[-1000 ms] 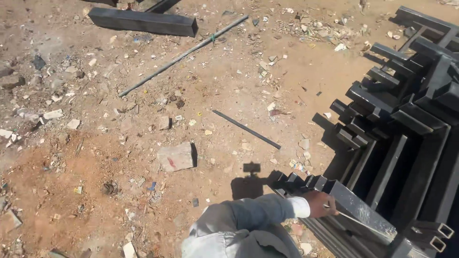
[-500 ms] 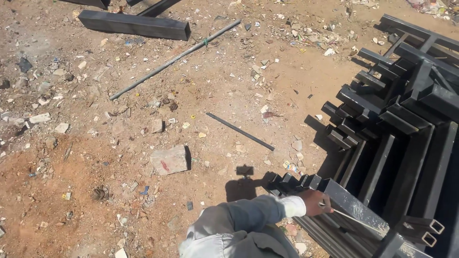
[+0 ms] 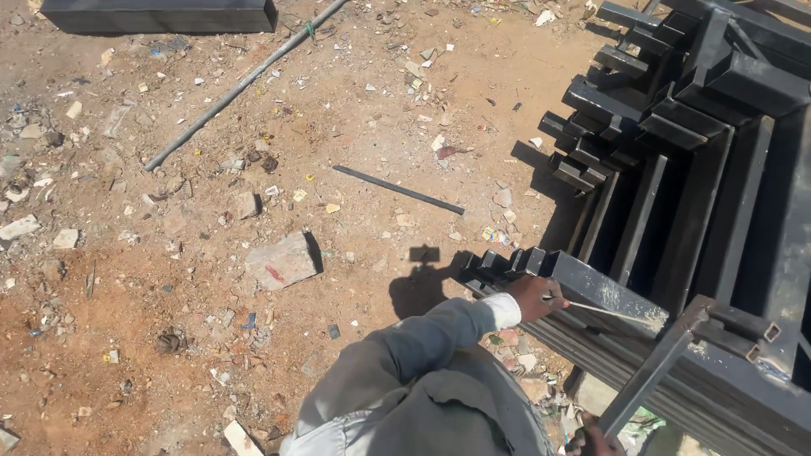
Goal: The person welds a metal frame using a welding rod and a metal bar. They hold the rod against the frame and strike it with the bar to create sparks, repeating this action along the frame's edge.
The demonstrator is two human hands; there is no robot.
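Dusty ground (image 3: 253,211) lies under stacked black frames (image 3: 676,194). Left hand (image 3: 534,297) grips a thin rod (image 3: 608,311) against one frame bar (image 3: 604,291); right hand (image 3: 596,439), grip unclear, touches an angled bar (image 3: 650,380). Rod work seems underway.

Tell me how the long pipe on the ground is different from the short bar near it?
The grey pipe is long and round; the flat bar is shorter, thinner and darker. The pipe slants up to the right; the bar slants down to the right. Both lie on the dirt, away from both hands.
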